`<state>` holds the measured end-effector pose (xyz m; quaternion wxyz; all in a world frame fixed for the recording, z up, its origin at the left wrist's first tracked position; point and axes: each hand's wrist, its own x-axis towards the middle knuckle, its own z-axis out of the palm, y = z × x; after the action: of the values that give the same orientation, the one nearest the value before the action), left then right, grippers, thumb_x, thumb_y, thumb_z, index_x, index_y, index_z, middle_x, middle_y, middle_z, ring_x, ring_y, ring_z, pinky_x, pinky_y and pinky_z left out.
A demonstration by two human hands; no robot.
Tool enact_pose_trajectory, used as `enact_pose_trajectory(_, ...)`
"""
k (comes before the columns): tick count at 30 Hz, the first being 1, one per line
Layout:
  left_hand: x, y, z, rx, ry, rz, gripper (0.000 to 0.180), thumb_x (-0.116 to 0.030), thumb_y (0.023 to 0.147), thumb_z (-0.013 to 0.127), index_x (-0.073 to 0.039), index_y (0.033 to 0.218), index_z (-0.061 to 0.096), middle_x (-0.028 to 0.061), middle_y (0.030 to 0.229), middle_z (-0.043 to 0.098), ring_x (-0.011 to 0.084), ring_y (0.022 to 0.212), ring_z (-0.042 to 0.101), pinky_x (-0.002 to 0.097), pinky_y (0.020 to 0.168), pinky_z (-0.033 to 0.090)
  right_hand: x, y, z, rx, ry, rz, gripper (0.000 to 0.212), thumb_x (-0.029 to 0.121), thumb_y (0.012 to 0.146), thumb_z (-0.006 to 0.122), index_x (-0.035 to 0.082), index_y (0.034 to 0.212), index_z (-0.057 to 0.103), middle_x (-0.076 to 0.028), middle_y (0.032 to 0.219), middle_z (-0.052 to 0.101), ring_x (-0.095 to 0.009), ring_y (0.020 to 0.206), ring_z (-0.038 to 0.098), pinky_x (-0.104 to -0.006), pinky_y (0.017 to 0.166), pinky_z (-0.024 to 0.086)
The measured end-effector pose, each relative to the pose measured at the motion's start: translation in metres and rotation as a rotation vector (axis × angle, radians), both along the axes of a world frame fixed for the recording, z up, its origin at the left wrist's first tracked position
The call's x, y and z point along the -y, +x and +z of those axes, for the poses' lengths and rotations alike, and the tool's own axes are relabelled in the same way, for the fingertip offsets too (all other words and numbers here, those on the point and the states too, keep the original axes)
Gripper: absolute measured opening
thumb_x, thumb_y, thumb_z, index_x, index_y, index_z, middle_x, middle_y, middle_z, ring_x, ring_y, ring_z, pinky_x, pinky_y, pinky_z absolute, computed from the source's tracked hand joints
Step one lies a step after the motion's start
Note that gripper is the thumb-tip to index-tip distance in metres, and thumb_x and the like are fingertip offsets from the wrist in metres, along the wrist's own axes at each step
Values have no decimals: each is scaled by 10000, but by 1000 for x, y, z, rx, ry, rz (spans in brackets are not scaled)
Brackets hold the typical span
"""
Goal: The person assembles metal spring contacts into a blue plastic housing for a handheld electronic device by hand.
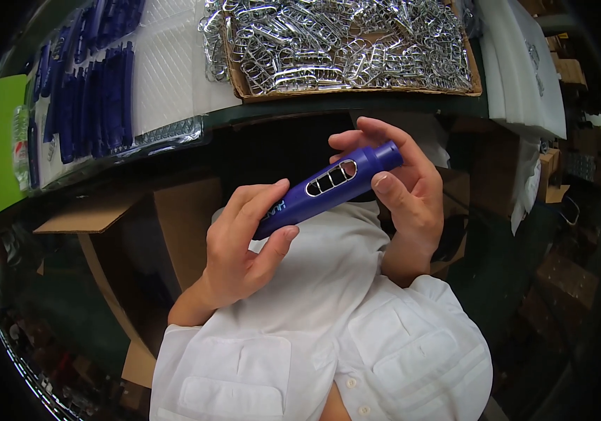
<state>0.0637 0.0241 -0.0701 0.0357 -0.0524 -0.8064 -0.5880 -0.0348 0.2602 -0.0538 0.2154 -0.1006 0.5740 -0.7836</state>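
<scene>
Both hands grip one blue plastic tube with a slotted metal insert (330,188), left hand (244,242) at its lower end, right hand (402,186) at the cap (held above the lap). Beyond, a cardboard tray of shiny metal clips (342,42) and rows of blue tubes (93,84).

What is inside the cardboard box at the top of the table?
The cardboard box is heaped with shiny metal slotted frames, piled above its rim and spilling over the left wall. The box floor and anything beneath the heap are covered, so they cannot be seen.
</scene>
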Motion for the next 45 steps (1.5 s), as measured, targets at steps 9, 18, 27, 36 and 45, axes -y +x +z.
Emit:
enact_pose_trajectory(9,4,-5,-3,-217,-93,46,577,43,782,860,33,1324,660,221,1184,667,300,957,728,352,755,637,-7,-9,-2,-47,-95,147,636,89,1028,662,-66,1569,365,-299,1423,587,-281,1254,656,-399,1085,538)
enact_pose_trajectory(18,7,-7,-5,-237,-148,46,621,57,756,884,17,1330,648,232,1239,667,336,1008,738,370,799,656,-10,-14,-5,23,-155,150,628,76,1017,684,-66,1559,400,-300,1407,607,-263,1223,670,-386,1064,550)
enact_pose_trajectory(27,15,-21,6,-380,-411,-28,646,62,745,884,44,1338,626,238,1285,650,356,1088,723,394,861,659,-13,-25,-1,182,-155,126,653,13,981,703,-38,1567,419,-244,1413,636,-169,1173,671,-248,894,575)
enact_pose_trajectory(36,40,-82,65,-329,-477,-90,554,36,823,824,69,1342,632,243,1251,678,343,1073,722,374,877,616,-24,-43,2,170,-160,-31,638,76,969,675,-45,1548,434,-238,1387,646,-207,1146,687,-273,832,593)
enact_pose_trajectory(45,115,-356,67,-36,-195,228,359,-297,1080,635,-12,1280,723,51,1031,739,103,824,687,269,673,562,-58,-43,-29,51,-305,-107,111,-15,948,508,-20,983,614,-274,1050,690,-229,785,728,-291,616,615)
